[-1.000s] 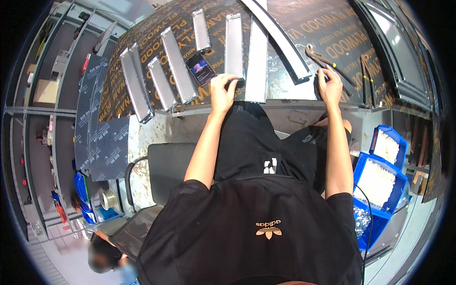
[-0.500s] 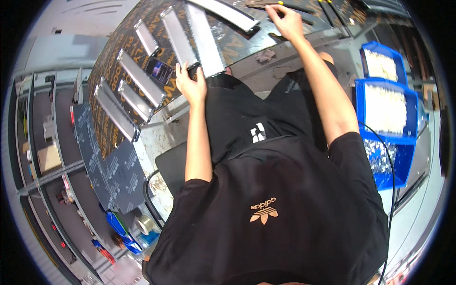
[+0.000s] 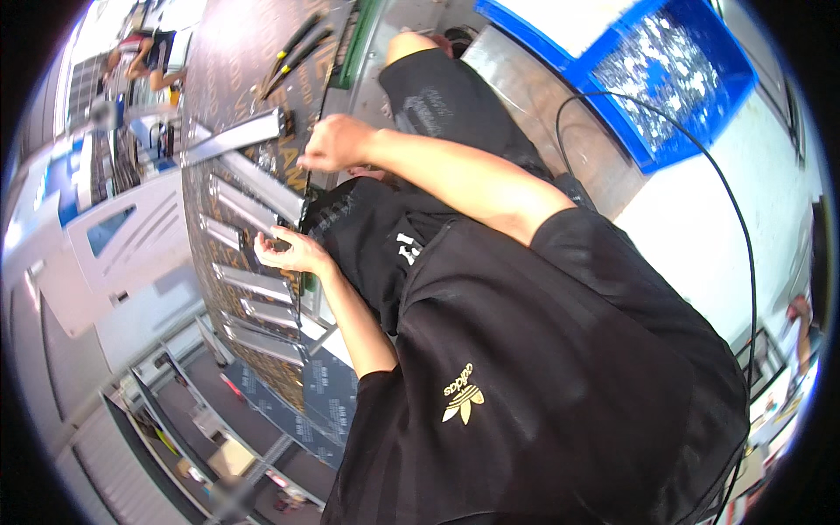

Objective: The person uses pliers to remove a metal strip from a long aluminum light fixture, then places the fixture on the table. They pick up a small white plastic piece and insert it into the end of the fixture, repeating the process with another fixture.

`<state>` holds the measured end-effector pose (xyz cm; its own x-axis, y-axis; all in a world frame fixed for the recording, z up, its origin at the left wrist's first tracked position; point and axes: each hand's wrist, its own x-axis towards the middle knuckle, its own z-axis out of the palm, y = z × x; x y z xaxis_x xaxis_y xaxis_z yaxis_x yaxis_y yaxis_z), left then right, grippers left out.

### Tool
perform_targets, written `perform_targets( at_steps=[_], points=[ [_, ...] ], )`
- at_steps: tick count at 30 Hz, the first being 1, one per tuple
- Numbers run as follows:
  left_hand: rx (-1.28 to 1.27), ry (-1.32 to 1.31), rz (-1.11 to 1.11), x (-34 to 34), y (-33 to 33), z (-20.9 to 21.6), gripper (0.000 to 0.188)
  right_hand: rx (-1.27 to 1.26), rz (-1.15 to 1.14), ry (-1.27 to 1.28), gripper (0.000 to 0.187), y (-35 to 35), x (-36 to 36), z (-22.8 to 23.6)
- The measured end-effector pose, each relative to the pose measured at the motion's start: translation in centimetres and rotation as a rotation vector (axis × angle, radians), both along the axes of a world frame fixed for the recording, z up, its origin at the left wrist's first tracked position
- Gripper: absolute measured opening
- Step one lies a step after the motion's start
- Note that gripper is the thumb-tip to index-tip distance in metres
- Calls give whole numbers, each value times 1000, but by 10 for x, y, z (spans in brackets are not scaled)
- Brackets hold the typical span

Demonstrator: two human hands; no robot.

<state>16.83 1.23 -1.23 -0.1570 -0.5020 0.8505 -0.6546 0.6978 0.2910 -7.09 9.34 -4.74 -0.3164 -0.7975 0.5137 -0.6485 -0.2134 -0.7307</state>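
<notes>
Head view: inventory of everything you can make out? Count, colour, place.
Bars: at least seven, silvery, on bench
Bench: one, dark with orange print, left of centre
Pliers: count unclear, black and yellow handles, bench top
Bins: at least two, blue, upper right
Silver pieces: many, in one bin
Cable: one, black, right
Shelves: several, grey, lower left
People: at least two, blurred, upper left and right edge
Shirt: one, black, centre
Left hand: one, beside bars
Right hand: one, above left hand in picture
</notes>
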Motion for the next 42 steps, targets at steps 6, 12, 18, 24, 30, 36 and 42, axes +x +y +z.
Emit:
perform_targets(
  at_steps=[6,12,18,24,30,36,42],
  points=[
    [608,-334,-523,-51,47,-15,34,944,470,124,48,11,4,-9],
    [934,-425,-648,-85,44,-64,30,1024,533,142,44,27,-22,-2],
    [993,-977,-398,-68,25,-93,49,1059,548,176,40,35,-31,-1],
    [844,-1096,-430,-67,36,-105,44,1114,577,245,37,37,-39,-6],
    [1010,-1099,-358,-66,58,-94,54,1161,585,340,35,39,-43,-1],
    [911,-1041,-430,-55,60,-99,61,1202,596,410,36,34,-34,-7],
    [926,-1076,-394,-53,52,-106,67,1237,587,445,38,30,-26,-19]
  ],
)
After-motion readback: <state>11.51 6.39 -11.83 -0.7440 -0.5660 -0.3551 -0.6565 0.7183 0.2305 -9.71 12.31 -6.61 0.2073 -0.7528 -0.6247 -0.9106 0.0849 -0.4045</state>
